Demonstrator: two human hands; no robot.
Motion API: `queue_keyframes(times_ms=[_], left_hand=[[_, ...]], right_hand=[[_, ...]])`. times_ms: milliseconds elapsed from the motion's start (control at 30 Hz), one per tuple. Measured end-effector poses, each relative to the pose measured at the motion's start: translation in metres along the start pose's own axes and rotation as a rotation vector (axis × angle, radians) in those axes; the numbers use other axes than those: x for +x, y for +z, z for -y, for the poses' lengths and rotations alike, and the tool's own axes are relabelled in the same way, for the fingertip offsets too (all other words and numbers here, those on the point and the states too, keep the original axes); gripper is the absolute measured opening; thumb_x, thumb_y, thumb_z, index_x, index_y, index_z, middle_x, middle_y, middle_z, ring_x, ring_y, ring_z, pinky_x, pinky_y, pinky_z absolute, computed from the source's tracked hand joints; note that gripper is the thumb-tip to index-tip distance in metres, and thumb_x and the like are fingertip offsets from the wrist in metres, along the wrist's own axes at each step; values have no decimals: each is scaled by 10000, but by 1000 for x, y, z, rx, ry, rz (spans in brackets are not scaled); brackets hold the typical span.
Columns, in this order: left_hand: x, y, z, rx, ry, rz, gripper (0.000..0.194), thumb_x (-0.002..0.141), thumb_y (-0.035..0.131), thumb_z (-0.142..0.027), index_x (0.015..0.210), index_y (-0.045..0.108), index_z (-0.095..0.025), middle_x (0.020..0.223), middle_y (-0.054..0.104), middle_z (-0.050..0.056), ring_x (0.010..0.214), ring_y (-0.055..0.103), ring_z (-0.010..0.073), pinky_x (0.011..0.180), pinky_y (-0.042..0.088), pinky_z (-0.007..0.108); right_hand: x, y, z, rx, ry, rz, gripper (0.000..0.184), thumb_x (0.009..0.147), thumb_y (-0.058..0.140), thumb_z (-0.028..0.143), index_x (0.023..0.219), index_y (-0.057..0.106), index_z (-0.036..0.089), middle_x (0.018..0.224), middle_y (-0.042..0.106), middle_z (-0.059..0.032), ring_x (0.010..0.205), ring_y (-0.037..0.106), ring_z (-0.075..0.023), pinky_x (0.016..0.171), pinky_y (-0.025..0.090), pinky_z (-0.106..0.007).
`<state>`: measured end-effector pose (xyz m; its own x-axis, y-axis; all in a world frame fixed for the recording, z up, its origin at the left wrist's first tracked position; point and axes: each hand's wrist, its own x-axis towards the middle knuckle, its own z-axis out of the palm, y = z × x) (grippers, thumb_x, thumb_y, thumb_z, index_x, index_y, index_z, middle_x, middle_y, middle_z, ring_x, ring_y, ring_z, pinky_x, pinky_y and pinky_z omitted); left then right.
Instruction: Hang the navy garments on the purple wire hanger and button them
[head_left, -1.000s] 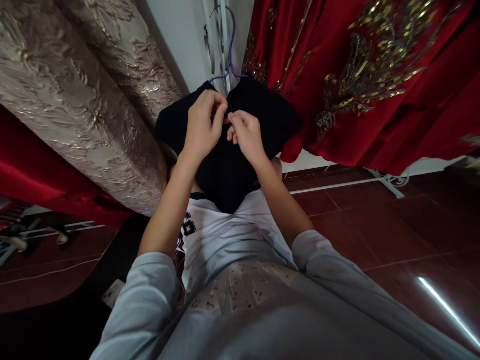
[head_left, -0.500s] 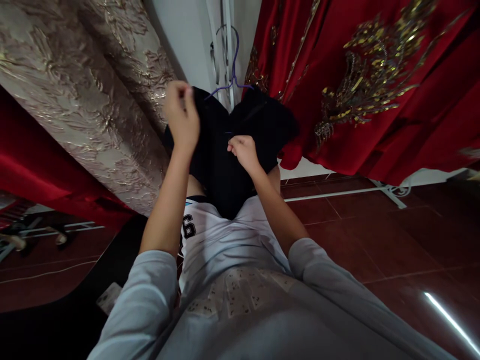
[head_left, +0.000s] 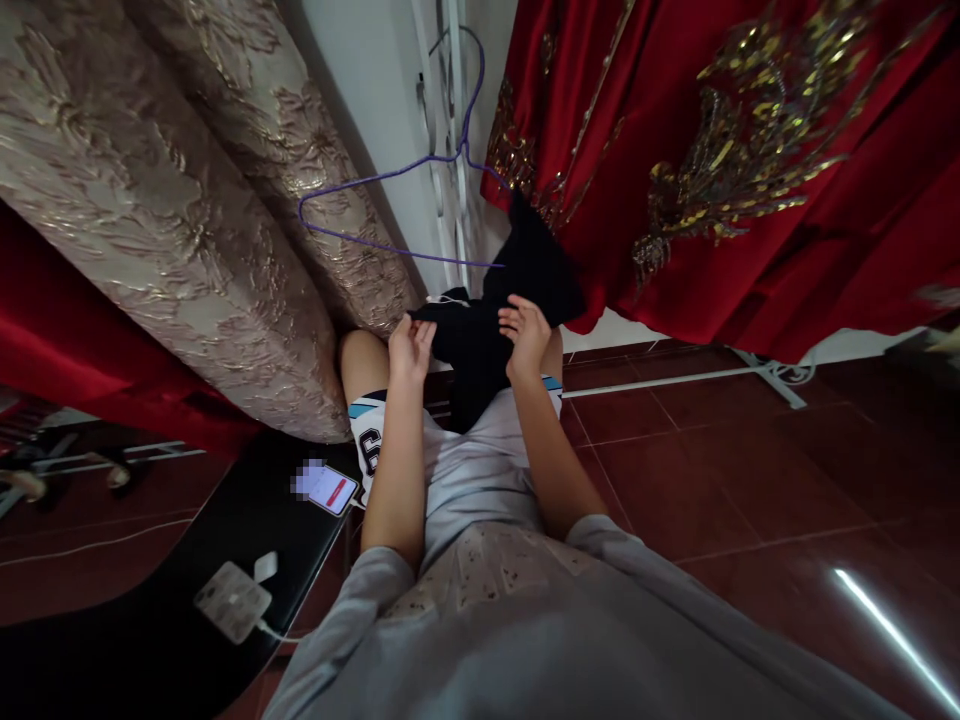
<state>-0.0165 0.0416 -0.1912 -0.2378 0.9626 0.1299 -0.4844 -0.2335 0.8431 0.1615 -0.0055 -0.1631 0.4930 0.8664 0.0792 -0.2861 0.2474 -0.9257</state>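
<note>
A black garment [head_left: 495, 310] hangs half off a purple wire hanger [head_left: 390, 215]; only its right shoulder stays on the hanger, the left end of the wire is bare. My left hand [head_left: 409, 350] grips the garment's loose left edge near a white label. My right hand [head_left: 527, 335] holds the cloth just right of the middle, fingers curled into it. Both hands are low, above my knees and white shorts [head_left: 465, 460].
A beige brocade curtain [head_left: 172, 200] hangs at left, a red gold-embroidered drape [head_left: 735, 170] at right, a white rack pole [head_left: 450, 130] between them. A phone [head_left: 324, 487] and a charger block [head_left: 232, 600] lie on a black surface at lower left. Dark red floor tiles [head_left: 750, 460] lie at right.
The garment's left shoulder has slipped off the hanger, leaving the wire bare. Both hands have dropped lower with the cloth, and the camera tilted down.
</note>
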Motion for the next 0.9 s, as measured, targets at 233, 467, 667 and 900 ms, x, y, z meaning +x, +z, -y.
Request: queue_keyframes(times_ms=[233,467,667,900], left_hand=[[-44,68,-34,560,542,330,411,991,605,-585,957,642,-177,985,634,79,1022,651,220,960,532,328],[-37,18,-47,855,481,600,602,1073,252,-669,1182,582,-177,1197,627,119,1204,599,241,1095,463,359],[-16,-55,-64,1506,175,986,541,967,513,-643,888,657,-127,873,701,116,830,675,270,851,536,357],[36,-92,-161,1773,379,832,330,902,496,-456,798,584,-155,846,633,105,796,605,242,779,498,342]], right_hand=[[-10,11,4,-163,-214,744,434,717,688,313,1123,625,170,1144,698,-86,1167,624,-235,1059,490,-343],[-1,28,36,-374,-283,829,160,842,567,306,760,595,172,764,607,-27,790,611,-202,798,558,-352],[77,62,41,-317,-503,539,135,845,541,147,919,641,199,1003,664,-46,1147,605,-209,1081,491,-390],[108,29,19,-406,-346,563,166,851,649,301,738,589,195,762,582,-37,910,651,-253,840,594,-452]])
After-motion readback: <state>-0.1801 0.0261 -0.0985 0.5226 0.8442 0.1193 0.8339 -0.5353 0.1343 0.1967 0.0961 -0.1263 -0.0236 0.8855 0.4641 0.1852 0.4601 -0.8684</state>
